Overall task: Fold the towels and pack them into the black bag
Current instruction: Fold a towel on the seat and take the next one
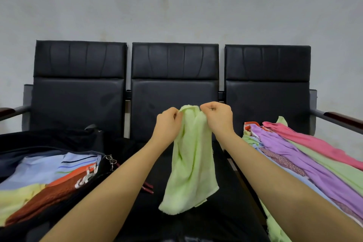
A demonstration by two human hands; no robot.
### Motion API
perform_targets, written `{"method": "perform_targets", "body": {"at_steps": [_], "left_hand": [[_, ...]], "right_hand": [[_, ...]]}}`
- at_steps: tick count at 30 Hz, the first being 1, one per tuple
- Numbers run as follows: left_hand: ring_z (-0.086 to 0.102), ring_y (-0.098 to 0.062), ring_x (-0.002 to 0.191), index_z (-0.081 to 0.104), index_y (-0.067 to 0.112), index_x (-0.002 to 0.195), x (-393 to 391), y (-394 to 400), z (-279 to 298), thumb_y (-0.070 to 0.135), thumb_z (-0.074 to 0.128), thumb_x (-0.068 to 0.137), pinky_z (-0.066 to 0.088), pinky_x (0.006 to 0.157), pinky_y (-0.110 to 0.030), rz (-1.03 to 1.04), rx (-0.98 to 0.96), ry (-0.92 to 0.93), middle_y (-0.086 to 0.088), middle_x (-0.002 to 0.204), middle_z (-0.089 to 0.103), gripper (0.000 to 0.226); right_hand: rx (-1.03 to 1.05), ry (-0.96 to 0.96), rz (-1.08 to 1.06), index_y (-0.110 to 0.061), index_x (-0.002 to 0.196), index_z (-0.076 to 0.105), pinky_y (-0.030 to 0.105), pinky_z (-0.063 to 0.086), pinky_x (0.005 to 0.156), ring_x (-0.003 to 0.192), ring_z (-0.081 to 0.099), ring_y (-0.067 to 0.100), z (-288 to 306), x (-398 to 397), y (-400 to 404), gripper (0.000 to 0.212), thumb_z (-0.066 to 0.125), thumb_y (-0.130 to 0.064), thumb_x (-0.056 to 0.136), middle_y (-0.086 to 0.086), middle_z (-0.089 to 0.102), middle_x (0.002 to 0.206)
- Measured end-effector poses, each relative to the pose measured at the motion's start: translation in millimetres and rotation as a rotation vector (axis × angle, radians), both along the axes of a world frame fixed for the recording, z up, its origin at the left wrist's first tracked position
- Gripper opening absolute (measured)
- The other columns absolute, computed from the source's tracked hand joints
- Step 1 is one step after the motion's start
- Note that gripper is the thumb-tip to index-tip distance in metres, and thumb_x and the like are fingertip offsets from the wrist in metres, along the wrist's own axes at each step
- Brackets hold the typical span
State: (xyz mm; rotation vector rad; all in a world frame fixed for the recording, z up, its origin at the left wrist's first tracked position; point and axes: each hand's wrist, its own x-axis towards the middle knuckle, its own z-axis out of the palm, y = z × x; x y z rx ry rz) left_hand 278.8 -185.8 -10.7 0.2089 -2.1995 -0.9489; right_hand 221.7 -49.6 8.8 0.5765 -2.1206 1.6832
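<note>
A light green towel [189, 165] hangs in the air over the middle seat, bunched at its top edge. My left hand [167, 124] pinches that top edge on the left and my right hand [218, 117] pinches it on the right, the two hands close together. The black bag [49, 139] lies open on the left seat with folded towels inside: light blue, orange-red and pale yellow ones [47, 177]. A pile of unfolded towels [306, 155] in pink, purple, green and blue covers the right seat.
A row of three black padded chairs [174, 94] stands against a grey wall, with armrests at both ends. The bag's zipper pull [111, 160] hangs at its open edge. A small dark red item [148, 188] lies on the middle seat beside the bag.
</note>
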Motion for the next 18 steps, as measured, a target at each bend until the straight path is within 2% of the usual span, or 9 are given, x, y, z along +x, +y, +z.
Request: {"method": "perform_targets", "body": {"at_steps": [2, 3, 7, 10, 11, 13, 15, 17, 18], "left_hand": [[0.051, -0.007, 0.064, 0.061, 0.011, 0.088, -1, -4, 14, 0.021, 0.047, 0.096, 0.037, 0.054, -0.023, 0.034, 0.102, 0.019, 0.004, 0.073, 0.058, 0.019], [0.051, -0.006, 0.064, 0.062, 0.012, 0.089, -3, -7, 20, 0.02, 0.048, 0.095, 0.037, 0.054, -0.023, 0.045, 0.135, 0.023, 0.004, 0.073, 0.058, 0.017], [0.05, -0.013, 0.064, 0.062, 0.004, 0.086, -15, -19, 43, 0.014, 0.051, 0.09, 0.039, 0.053, -0.025, 0.091, 0.32, 0.088, 0.001, 0.07, 0.055, 0.016], [0.053, -0.016, 0.081, 0.057, 0.009, 0.107, -18, -29, 61, 0.01, 0.048, 0.093, 0.046, 0.065, -0.026, 0.105, 0.465, 0.196, 0.0, 0.09, 0.055, 0.017], [0.053, -0.015, 0.08, 0.054, 0.011, 0.111, -18, -33, 67, 0.007, 0.046, 0.094, 0.047, 0.069, -0.027, 0.111, 0.475, 0.215, 0.001, 0.095, 0.054, 0.019], [0.056, -0.015, 0.076, 0.058, 0.015, 0.105, -17, -42, 76, 0.0, 0.042, 0.091, 0.051, 0.07, -0.029, 0.109, 0.481, 0.223, -0.002, 0.1, 0.059, 0.026], [0.062, -0.02, 0.088, 0.066, 0.017, 0.102, -15, -48, 84, -0.002, 0.043, 0.086, 0.054, 0.083, -0.035, 0.088, 0.495, 0.212, -0.004, 0.104, 0.064, 0.033], [0.06, -0.018, 0.1, 0.064, 0.016, 0.116, -14, -51, 88, 0.003, 0.049, 0.087, 0.051, 0.09, -0.033, 0.054, 0.46, 0.187, 0.003, 0.111, 0.061, 0.035], [0.057, -0.016, 0.102, 0.06, 0.015, 0.123, -12, -51, 89, 0.006, 0.05, 0.088, 0.049, 0.088, -0.029, 0.031, 0.413, 0.159, 0.006, 0.113, 0.056, 0.037]], "right_hand": [[-0.048, -0.009, -0.065, 0.005, 0.093, 0.071, 0.016, 0.047, 0.069, 0.095, 0.064, 0.021, 0, -4, 9, 0.018, 0.057, -0.006, 0.089, 0.012, 0.071, 0.1], [-0.077, -0.02, -0.093, 0.006, 0.098, 0.069, 0.018, 0.047, 0.073, 0.1, 0.063, 0.026, 1, -5, 13, 0.02, 0.054, -0.004, 0.09, 0.015, 0.07, 0.105], [-0.155, -0.052, -0.168, -0.009, 0.122, 0.063, 0.015, 0.037, 0.086, 0.116, 0.055, 0.02, 13, -12, 26, 0.037, 0.046, 0.001, 0.091, 0.008, 0.062, 0.123], [-0.277, -0.048, -0.173, -0.014, 0.131, 0.056, 0.033, 0.044, 0.099, 0.117, 0.054, 0.023, 24, -16, 33, 0.048, 0.038, 0.004, 0.089, 0.009, 0.056, 0.13], [-0.319, -0.053, -0.169, -0.016, 0.133, 0.053, 0.037, 0.044, 0.099, 0.115, 0.054, 0.023, 27, -17, 35, 0.053, 0.036, 0.006, 0.088, 0.008, 0.054, 0.133], [-0.371, -0.056, -0.154, -0.017, 0.139, 0.045, 0.034, 0.041, 0.103, 0.123, 0.048, 0.02, 31, -18, 41, 0.061, 0.033, 0.009, 0.086, 0.007, 0.047, 0.141], [-0.384, -0.057, -0.129, -0.02, 0.144, 0.037, 0.037, 0.039, 0.107, 0.132, 0.042, 0.018, 32, -19, 48, 0.068, 0.033, 0.011, 0.084, 0.006, 0.039, 0.148], [-0.372, -0.059, -0.117, -0.023, 0.147, 0.031, 0.046, 0.041, 0.105, 0.131, 0.044, 0.02, 30, -21, 54, 0.073, 0.033, 0.01, 0.082, 0.005, 0.035, 0.151], [-0.362, -0.062, -0.117, -0.023, 0.147, 0.03, 0.046, 0.042, 0.104, 0.128, 0.046, 0.02, 29, -21, 57, 0.072, 0.034, 0.009, 0.082, 0.004, 0.036, 0.149]]}}
